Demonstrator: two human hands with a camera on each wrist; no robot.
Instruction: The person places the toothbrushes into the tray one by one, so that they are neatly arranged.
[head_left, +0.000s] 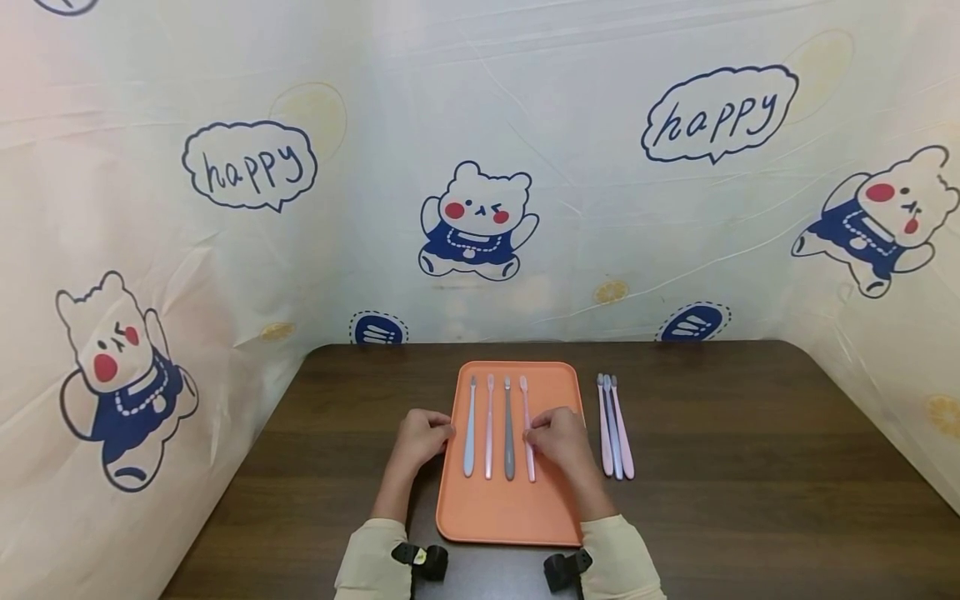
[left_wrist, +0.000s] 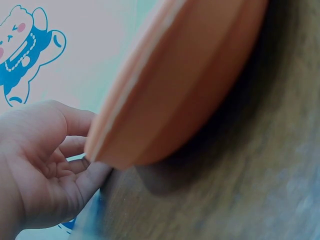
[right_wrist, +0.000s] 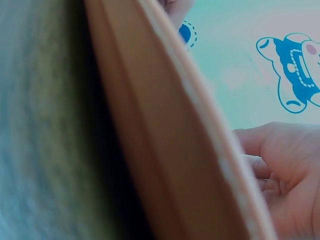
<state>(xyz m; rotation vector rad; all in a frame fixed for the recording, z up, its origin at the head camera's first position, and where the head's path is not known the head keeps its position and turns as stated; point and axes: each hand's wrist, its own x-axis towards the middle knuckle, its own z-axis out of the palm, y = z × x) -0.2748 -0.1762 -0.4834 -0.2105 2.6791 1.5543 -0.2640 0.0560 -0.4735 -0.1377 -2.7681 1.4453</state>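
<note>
An orange tray (head_left: pixel 502 517) lies on the table with several toothbrushes in a row on it. From the left they are a light blue toothbrush (head_left: pixel 470 442), a pink toothbrush (head_left: pixel 489 442), a grey toothbrush (head_left: pixel 509 446) and another pink toothbrush (head_left: pixel 532 462). My left hand (head_left: pixel 422 437) pinches the tray's left rim; the left wrist view has the thumb and fingers on either side of that edge. Reaching over the right rim, my right hand (head_left: pixel 561 437) pinches the rightmost pink toothbrush by its handle. In the right wrist view the tray's side hides its fingertips.
Right of the tray, three toothbrushes (head_left: pixel 617 433) lie close together on the dark wooden table (head_left: pixel 750 467), two pink and one bluish between them. A pale printed curtain (head_left: pixel 585 233) rises behind the table and along both sides.
</note>
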